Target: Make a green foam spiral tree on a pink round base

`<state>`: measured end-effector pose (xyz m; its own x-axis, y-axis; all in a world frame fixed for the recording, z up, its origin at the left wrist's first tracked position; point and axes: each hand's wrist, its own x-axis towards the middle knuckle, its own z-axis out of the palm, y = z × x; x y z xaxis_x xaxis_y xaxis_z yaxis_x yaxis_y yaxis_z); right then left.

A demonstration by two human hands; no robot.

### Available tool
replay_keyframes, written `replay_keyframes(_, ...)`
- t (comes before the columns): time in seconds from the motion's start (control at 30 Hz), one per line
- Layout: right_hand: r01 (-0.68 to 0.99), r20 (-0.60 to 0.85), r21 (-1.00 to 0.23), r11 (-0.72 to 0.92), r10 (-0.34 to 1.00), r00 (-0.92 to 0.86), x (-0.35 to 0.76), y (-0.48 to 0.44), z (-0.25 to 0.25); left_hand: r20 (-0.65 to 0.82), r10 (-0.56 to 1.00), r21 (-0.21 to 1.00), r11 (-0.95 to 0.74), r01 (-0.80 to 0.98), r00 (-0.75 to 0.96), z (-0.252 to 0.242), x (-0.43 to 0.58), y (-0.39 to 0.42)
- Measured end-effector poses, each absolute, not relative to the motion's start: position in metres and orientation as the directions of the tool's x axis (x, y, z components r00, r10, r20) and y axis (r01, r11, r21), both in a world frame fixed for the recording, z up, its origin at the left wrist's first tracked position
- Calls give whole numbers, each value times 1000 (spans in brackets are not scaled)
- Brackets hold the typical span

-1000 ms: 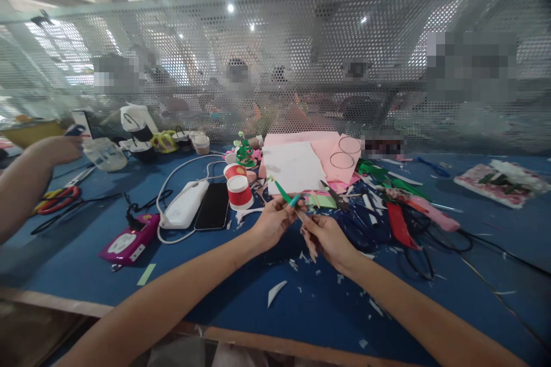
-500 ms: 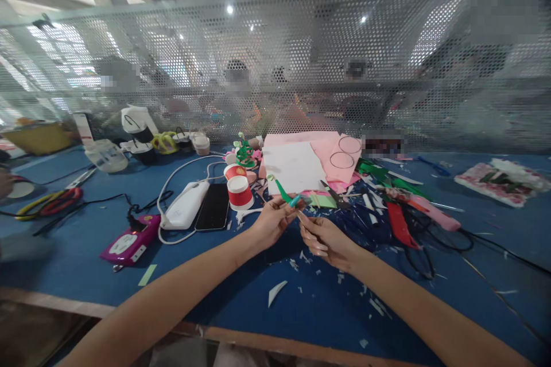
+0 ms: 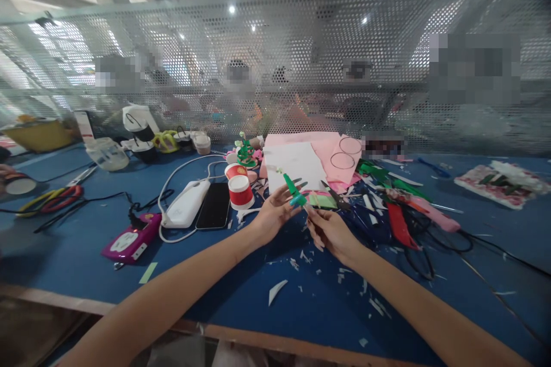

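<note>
My left hand (image 3: 275, 216) is in the middle, its thumb against a narrow green strip (image 3: 291, 185) and its other fingers partly stretched behind. The strip slants up to the left, with small pale bits at its upper tip. A teal patch shows at its lower end; I cannot tell whether it is part of the strip. My right hand (image 3: 331, 233) pinches the lower end of the strip, fingers curled. Behind the hands lie a white sheet (image 3: 295, 163) and pink sheets (image 3: 340, 152). Two red and white paper cups (image 3: 241, 192) stand left of my left hand.
At left lie a black phone (image 3: 214, 206), a white power bank (image 3: 186, 205), a purple power strip (image 3: 131, 238) and scissors (image 3: 69, 198). At right are a pink glue gun (image 3: 434, 212), cables and green scraps. White paper scraps (image 3: 278, 292) litter the front. A perforated metal screen (image 3: 293, 57) stands behind.
The green strip has turned more upright and shows more of its length. My left fingers have spread somewhat, and my right hand has shifted slightly right and up.
</note>
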<state>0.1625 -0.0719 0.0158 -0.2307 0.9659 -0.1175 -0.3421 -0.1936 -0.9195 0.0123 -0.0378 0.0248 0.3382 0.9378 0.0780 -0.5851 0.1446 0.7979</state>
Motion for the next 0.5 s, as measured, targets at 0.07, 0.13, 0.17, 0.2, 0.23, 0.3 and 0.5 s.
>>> replay_keyframes(0.07, -320, -124, -925, -204, 960, -253, 161, -72, 15, 60, 943, 805, 148, -574, 327, 25, 11, -36)
replay_keyframes(0.13, -298, -128, -932, -206, 956, -263, 161, -73, 14, 42, 950, 816, 146, -559, 309, 24, 9, -33)
replay_keyframes(0.17, -289, -127, -935, -204, 956, -263, 161, -73, 14, 38, 954, 820, 141, -555, 298, 23, 9, -32)
replay_keyframes(0.2, -281, -126, -938, -201, 957, -263, 161, -73, 14, 37, 958, 820, 134, -556, 285, 22, 9, -31)
replay_keyframes(0.23, -274, -125, -941, -198, 957, -263, 161, -73, 14, 40, 962, 818, 124, -562, 270, 21, 8, -30)
replay_keyframes(0.3, -261, -124, -945, -196, 955, -268, 162, -73, 14, 45, 968, 809, 110, -577, 247, 20, 8, -28)
replay_keyframes(0.5, -242, -141, -948, -208, 953, -268, 163, -73, 13, 62, 956, 778, 134, -614, 286, 24, 5, -29)
